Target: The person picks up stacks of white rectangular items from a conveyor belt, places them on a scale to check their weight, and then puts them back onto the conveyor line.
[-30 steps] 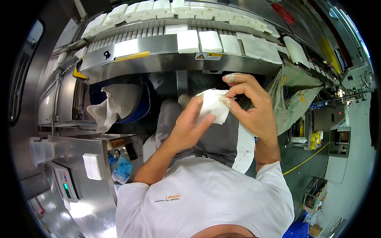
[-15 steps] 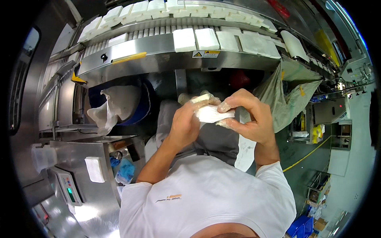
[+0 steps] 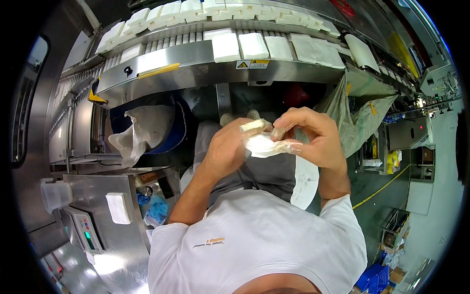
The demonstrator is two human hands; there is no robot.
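Over my lap, a stack of white folded sheets (image 3: 261,146) is held between both hands, its layered edges bent and fanned. My left hand (image 3: 226,148) grips its left side, with clear film or tape around the fingers. The fingers and thumb of my right hand (image 3: 316,138) are pinched on the right edge, their tips wrapped in clear film too. Beyond the hands, several similar white stacks (image 3: 253,46) lie along the metal ledge of the roller conveyor (image 3: 196,61). Part of the held stack is hidden behind my fingers.
At left stands a blue bin (image 3: 180,128) with a white plastic liner (image 3: 147,128). A steel table (image 3: 98,188) bears a digital scale (image 3: 84,231) and a white stack (image 3: 118,208). A pale sack (image 3: 345,120) hangs at the right, and a blue crate (image 3: 372,280) sits lower right.
My right fingers have shifted on the stack's edge, and the sheets are now more bent. The white stacks on the conveyor's rollers have moved left.
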